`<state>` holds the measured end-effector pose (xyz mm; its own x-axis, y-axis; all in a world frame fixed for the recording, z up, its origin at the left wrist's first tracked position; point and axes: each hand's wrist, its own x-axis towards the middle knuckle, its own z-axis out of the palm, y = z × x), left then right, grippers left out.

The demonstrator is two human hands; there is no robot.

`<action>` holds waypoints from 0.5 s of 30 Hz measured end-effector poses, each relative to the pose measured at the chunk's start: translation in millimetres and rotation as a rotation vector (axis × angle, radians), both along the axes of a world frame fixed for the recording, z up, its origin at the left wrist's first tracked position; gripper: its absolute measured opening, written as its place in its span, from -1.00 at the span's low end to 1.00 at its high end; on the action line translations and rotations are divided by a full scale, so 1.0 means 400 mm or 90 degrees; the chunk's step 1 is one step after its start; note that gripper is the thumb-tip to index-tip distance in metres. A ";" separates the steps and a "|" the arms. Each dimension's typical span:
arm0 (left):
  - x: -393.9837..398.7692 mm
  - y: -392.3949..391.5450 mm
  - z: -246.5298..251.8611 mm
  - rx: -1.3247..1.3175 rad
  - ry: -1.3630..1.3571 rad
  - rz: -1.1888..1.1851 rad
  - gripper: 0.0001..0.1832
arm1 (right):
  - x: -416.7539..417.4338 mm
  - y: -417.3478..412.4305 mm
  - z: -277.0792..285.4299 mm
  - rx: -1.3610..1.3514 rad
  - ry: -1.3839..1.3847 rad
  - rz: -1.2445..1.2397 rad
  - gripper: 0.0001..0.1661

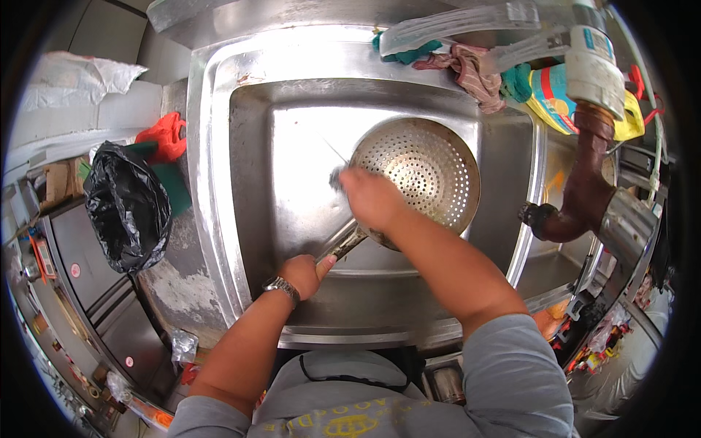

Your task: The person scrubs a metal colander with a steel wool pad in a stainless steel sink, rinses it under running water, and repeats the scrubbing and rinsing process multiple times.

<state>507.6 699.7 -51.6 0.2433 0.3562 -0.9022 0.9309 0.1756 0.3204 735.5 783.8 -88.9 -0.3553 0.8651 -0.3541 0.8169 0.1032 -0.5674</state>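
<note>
A large round perforated metal strainer lies tilted in a stainless steel sink basin. My left hand, with a metal watch at the wrist, is closed around the strainer's long handle. At the strainer's left rim is my right hand, its fingers curled on a small dark grey scrubber, blurred and partly hidden, which looks like a metal scouring pad. The far side of the handle is partly covered by my left fingers.
A rusty pipe with a tap juts in at the right, above a second basin. Cloths and a yellow plastic bottle lie at the sink's back right. A bin lined with a black bag stands left of the sink.
</note>
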 end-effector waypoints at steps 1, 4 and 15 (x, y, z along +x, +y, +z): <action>-0.002 -0.001 0.000 0.010 -0.006 0.010 -0.12 | 0.009 0.060 0.015 -0.040 -0.045 -0.036 -0.76; 0.004 0.001 0.007 0.023 -0.001 0.008 -0.11 | 0.042 0.097 -0.038 0.055 -0.080 -0.187 -0.74; 0.002 -0.017 -0.007 0.025 -0.004 -0.008 -0.09 | 0.007 0.084 -0.034 0.054 -0.048 -0.177 -0.77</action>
<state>508.5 692.9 -54.5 0.2541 0.3883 -0.8858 0.9306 0.1513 0.3333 738.5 817.3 -102.4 -0.0760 0.9531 -0.2931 0.8604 -0.0859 -0.5024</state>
